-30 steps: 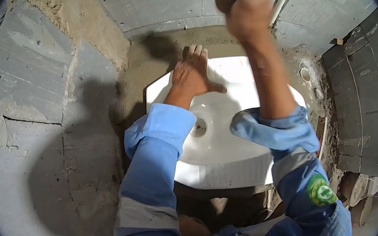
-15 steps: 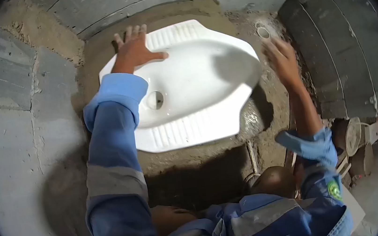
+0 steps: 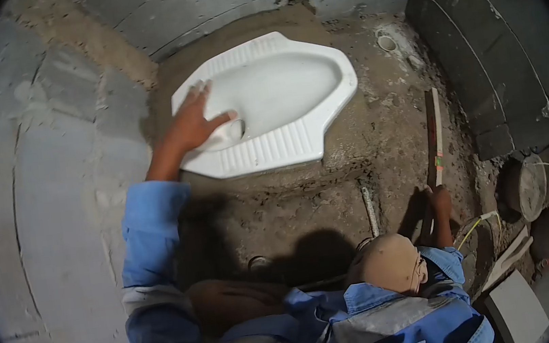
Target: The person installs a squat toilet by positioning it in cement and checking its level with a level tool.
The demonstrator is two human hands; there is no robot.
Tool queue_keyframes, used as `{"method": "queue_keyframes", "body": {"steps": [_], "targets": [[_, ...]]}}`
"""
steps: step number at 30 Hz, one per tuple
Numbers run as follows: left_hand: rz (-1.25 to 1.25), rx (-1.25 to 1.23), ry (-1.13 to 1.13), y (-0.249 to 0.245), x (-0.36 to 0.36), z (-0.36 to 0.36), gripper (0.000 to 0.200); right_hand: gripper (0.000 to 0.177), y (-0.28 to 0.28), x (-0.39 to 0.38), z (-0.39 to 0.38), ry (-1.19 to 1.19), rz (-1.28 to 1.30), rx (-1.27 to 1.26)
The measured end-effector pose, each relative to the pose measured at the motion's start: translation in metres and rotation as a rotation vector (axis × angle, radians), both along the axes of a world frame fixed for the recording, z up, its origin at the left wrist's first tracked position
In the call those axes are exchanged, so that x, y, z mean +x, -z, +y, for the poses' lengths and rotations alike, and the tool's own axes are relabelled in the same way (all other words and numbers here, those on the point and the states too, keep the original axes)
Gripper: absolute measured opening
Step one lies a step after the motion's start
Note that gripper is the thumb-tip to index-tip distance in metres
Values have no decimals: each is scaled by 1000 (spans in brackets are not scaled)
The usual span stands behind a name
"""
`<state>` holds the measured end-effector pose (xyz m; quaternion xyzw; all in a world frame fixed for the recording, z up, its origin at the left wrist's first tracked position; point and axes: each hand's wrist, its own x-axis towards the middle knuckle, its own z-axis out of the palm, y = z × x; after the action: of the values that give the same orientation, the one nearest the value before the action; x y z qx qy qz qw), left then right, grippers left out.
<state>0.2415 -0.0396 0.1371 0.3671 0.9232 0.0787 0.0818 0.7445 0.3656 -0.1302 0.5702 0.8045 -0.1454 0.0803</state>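
A white ceramic squat toilet pan [image 3: 298, 144] sits on a bed of wet grey mortar [image 3: 339, 143]. On its left end rests my left hand [image 3: 191, 121], fingers stretched and thumb spread near the drain hole. Low on the right, my right hand [image 3: 440, 200] is closed around the near end of a long, narrow spirit level [image 3: 435, 131] with a green vial. The level lies along the rough floor, to the right of the pan and apart from it. Part of my right hand's grip is hidden from above.
Grey block walls [image 3: 51, 192] close in on the left, back and right. A round pipe opening [image 3: 386, 42] is in the floor at the back right. A thin pipe [image 3: 370, 211] runs below the pan. Buckets [image 3: 532, 188] and a pale board [image 3: 519, 309] stand at lower right.
My right hand has moved from beside the pan's right end down toward me and taken hold of the spirit level. My left hand has shifted nearer, toward the drain hole.
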Motion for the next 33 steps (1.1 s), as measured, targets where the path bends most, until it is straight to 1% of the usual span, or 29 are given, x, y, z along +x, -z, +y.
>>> {"method": "queue_keyframes", "body": {"steps": [1, 2, 4, 5, 6, 8, 9, 10, 11, 12, 14, 15, 16, 18, 19, 20, 22, 24, 26, 28, 30, 33], "targets": [[-21, -38, 28, -11, 19, -10, 97, 43, 8, 2, -2, -16, 8, 35], [-57, -82, 76, -21, 38, -20, 97, 43, 19, 1, 1, -35, 24, 28], [-345, -62, 44, -43, 80, -35, 96, 36, 39, 5, 11, 100, 14, 71], [-400, -99, 62, -53, 102, -40, 96, 35, 57, 22, 22, -98, 98, 131], [-453, -134, 84, -62, 123, -43, 95, 35, 53, 21, 20, -103, 103, 138], [-366, -165, 270, -79, 171, -46, 93, 40, 35, 18, 17, -278, 230, 286], [-381, -120, 336, -83, 191, -45, 89, 40, 29, 17, 18, -287, 227, 292], [-395, -78, 406, -86, 209, -42, 85, 40, 20, 12, 17, -205, 249, 227], [-366, -51, 420, -89, 228, -39, 79, 42, 12, 6, 17, -120, 273, 165], [-331, -22, 437, -92, 242, -35, 73, 42, -8, -6, 10, -118, 279, 176], [-351, -1, 370, -99, 260, -26, 61, 45, -83, -42, -24, -104, 596, 280], [-274, 151, 365, -83, 265, -28, 49, 44, -113, -58, -33, -174, 676, 360], [-271, 167, 376, -76, 260, -26, 49, 42, -141, -74, -37, -245, 753, 443], [-445, -49, 350, -65, 249, -28, 37, 37, -190, -105, -35, -276, 837, 218], [-389, 17, 370, -53, 245, -36, 32, 35, -240, -128, -61, -247, 912, 50], [-387, 30, 377, -50, 241, -39, 32, 32, -285, -157, -94, -218, 985, -120], [-346, 45, 365, -46, 237, -41, 32, 25, -317, -198, -116, -322, 1070, -196], [-334, 98, 384, -40, 236, -40, 29, 23, -343, -234, -152, -345, 1046, -273], [-318, 148, 398, -34, 236, -37, 27, 22, -315, -264, -165, -374, 990, -290], [-381, 80, 406, -31, 237, -35, 21, 23, -297, -284, -202, -351, 979, -408], [-387, 47, 404, -35, 235, -38, 19, 23, -277, -300, -229, -398, 922, -348], [-421, 69, 423, -34, 231, -43, 20, 28, -270, -316, -253, -463, 833, -330]]}}
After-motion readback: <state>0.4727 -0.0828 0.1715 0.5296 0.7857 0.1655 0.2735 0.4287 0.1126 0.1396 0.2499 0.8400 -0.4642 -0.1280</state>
